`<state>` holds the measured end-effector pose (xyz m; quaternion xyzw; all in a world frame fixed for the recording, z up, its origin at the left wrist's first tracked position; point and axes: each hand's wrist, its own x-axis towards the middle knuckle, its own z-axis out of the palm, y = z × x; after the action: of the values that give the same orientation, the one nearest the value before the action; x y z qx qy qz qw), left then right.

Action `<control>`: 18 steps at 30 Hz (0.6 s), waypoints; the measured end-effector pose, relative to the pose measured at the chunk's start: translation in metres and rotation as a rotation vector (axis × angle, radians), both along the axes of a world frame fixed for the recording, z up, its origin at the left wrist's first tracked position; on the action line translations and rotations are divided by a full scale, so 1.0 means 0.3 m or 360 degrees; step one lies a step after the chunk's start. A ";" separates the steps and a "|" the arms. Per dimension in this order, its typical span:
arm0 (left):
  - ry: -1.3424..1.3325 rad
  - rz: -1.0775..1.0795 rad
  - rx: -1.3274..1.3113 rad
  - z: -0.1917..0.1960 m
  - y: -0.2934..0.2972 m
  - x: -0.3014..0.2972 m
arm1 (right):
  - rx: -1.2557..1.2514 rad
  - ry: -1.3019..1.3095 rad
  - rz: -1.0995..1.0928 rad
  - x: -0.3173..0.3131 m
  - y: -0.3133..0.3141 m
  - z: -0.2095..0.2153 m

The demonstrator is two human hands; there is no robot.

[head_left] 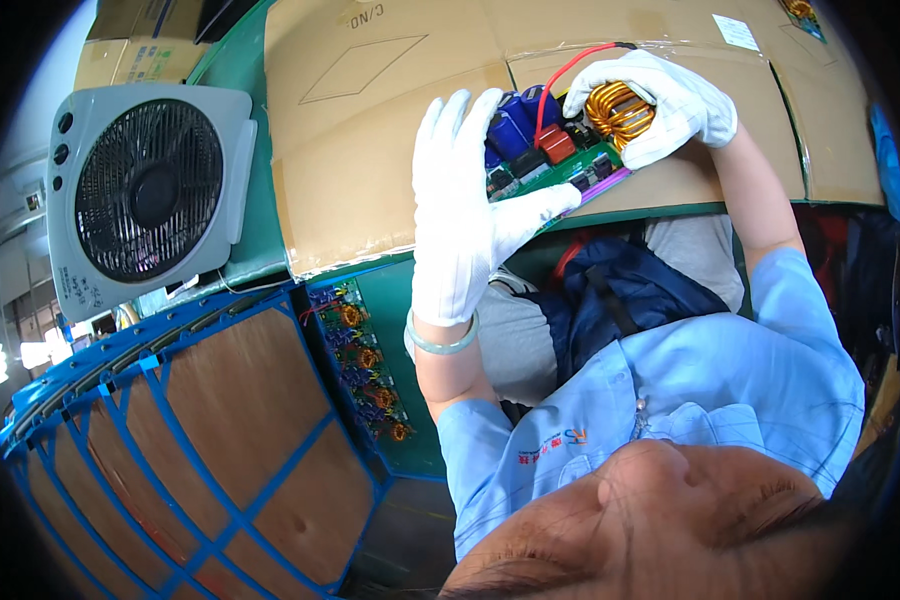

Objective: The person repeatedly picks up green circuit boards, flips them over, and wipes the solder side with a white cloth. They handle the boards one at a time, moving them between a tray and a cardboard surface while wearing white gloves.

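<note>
A green circuit board (pixel 550 178) is held tilted over the cardboard, near the front edge of the work surface. Blue cylindrical capacitors (pixel 511 128), a reddish-brown block (pixel 557 146) and a copper-wound ring coil (pixel 618 113) stand on it. From among these parts a thick red wire (pixel 548 92) arches up toward my right hand. My left hand (pixel 455 215), in a white glove, grips the board's left end, its thumb along the near edge beside a purple strip (pixel 606 186). My gloved right hand (pixel 685 108) curls around the coil end; its fingertips beneath are hidden.
Flattened cardboard (pixel 390 170) covers the green table. A grey box fan (pixel 155 190) stands at the left. Below it is a blue-framed wooden panel (pixel 240 440), with several coil-bearing circuit boards (pixel 365 355) beside it. Another board (pixel 802 14) lies at the far right.
</note>
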<state>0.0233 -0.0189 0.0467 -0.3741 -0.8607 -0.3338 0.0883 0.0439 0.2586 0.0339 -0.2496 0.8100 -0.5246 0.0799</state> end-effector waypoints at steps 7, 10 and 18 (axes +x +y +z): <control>0.0129 0.0048 -0.0051 0.008 0.047 0.022 | -0.0015 -0.0073 0.0025 0.008 -0.005 0.016; 0.0110 0.0048 -0.0047 0.004 0.048 0.025 | -0.0031 -0.0003 -0.0017 0.005 -0.007 -0.004; 0.0031 0.0030 -0.0129 0.001 0.059 0.029 | -0.0060 0.0050 0.0008 0.001 0.003 -0.014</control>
<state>0.0319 -0.0011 0.0471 -0.3724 -0.8762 -0.2941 0.0845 0.0442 0.2594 0.0296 -0.2613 0.8005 -0.5356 0.0639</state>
